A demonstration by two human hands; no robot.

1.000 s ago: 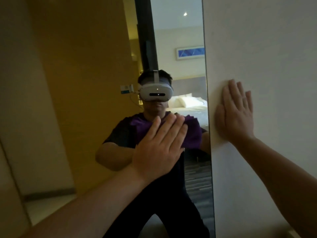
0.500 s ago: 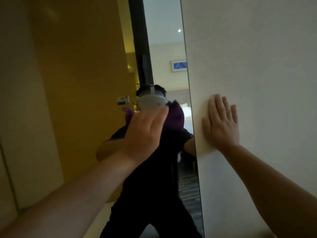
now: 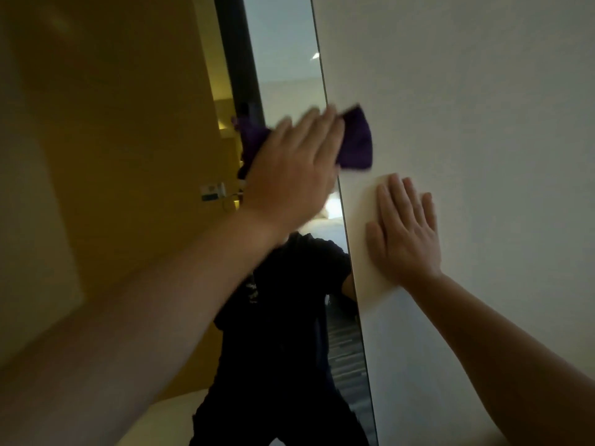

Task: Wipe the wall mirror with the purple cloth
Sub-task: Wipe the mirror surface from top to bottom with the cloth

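The plain white wall [image 3: 467,91] fills my view from twelve round to five o'clock, and the yellow-ochre wood panel [image 3: 112,123] covers the nine o'clock side. Between them stands the tall narrow wall mirror [image 3: 286,59], showing my dark shirt at six o'clock. My left hand [image 3: 289,169] lies over the glass near centre, fingers [image 3: 309,130] straight and close together, pressing the purple cloth [image 3: 355,141] flat; the cloth spills at one o'clock past the mirror's edge onto the wall. My right hand [image 3: 404,233] rests at three o'clock, fingers spread flat on the wall, holding nothing.
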